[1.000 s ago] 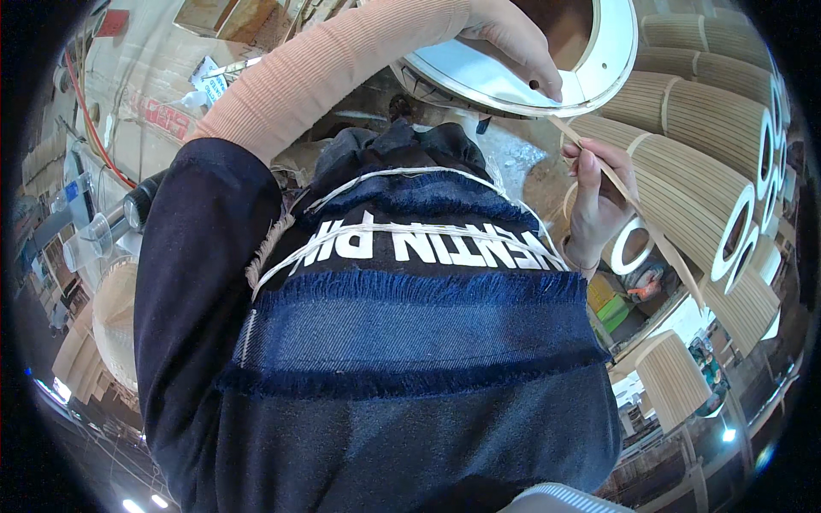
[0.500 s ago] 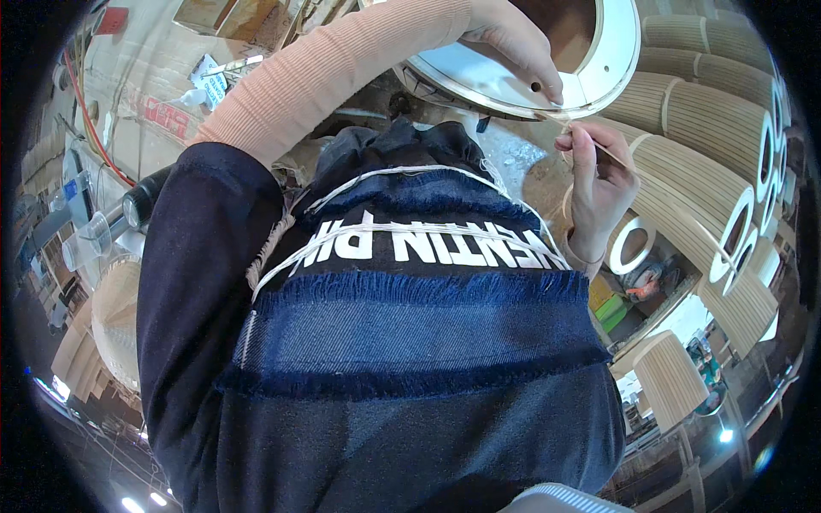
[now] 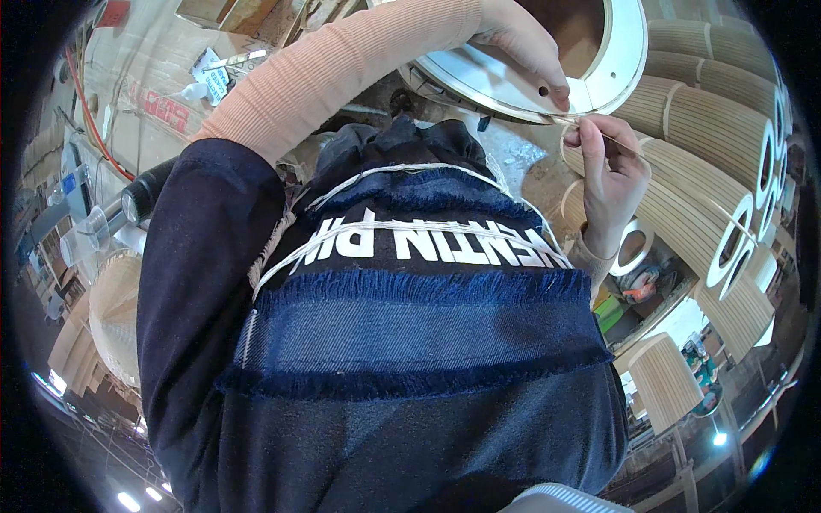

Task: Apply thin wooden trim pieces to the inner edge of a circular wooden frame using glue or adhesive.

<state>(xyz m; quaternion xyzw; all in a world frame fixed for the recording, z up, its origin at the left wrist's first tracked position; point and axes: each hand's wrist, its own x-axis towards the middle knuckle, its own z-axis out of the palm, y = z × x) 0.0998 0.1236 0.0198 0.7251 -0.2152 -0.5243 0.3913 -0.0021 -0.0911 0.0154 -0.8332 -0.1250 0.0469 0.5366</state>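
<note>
A white-topped rounded wooden ring (image 3: 623, 61) with small holes in its flat face stands at the far side, its wide opening showing a brown inside. My left hand (image 3: 523, 47) lies across that white face, fingers stretched along it and fingertips near the rim's near edge. Just beyond the rim, my right hand (image 3: 614, 167) is closed, thumb against forefinger, pinching a thin pale strip (image 3: 617, 144). The strip runs from the rim's edge, close to my left fingertips, back over the right hand. Its far end at the rim is too small to make out.
Several slatted, curved wooden drums (image 3: 684, 162) with white oval ends are stacked at the right. On the left, a work surface (image 3: 141, 64) holds a small white bottle (image 3: 195, 91) and a red-orange hose (image 3: 96, 137). Clear plastic sheeting (image 3: 517, 158) lies below the ring.
My right hand has moved slightly up and right, closer to the rim, still pinching the strip. The left hand stays on the white face; the whole view has shifted a little.
</note>
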